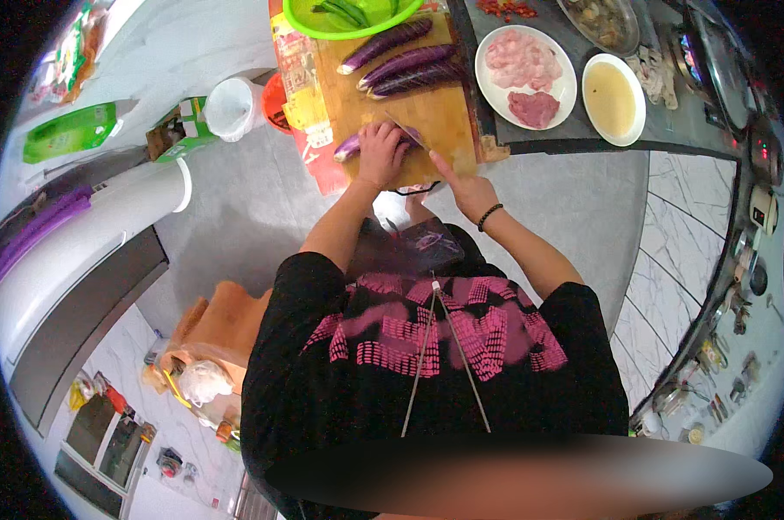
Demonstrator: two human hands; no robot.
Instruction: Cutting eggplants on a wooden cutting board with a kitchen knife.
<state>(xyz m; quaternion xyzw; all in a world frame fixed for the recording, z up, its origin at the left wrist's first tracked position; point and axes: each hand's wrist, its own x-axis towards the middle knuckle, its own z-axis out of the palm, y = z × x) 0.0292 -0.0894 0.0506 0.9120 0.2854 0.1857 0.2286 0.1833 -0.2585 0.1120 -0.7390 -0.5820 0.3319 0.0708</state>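
My left hand [380, 151] presses an eggplant [348, 148] against a wooden cutting board [359, 114]. From the right, my right hand [468, 188] holds a kitchen knife [410, 130], its handle inside my fist and my index finger stretched along it. The blade lies over the right part of that eggplant; whether it cuts into it is hard to tell. Several more eggplants [408, 64] with light stem ends rest farther back on the board. Behind them a green plastic basket [314, 31] holds green peppers [341, 12].
Right of the board, the dark counter bears a white plate [485, 97] of raw meat, an oval dish [613, 97] of yellowish liquid and a metal dish [631, 39]. A red bucket [274, 104] and a white bin [230, 109] stand left of the board.
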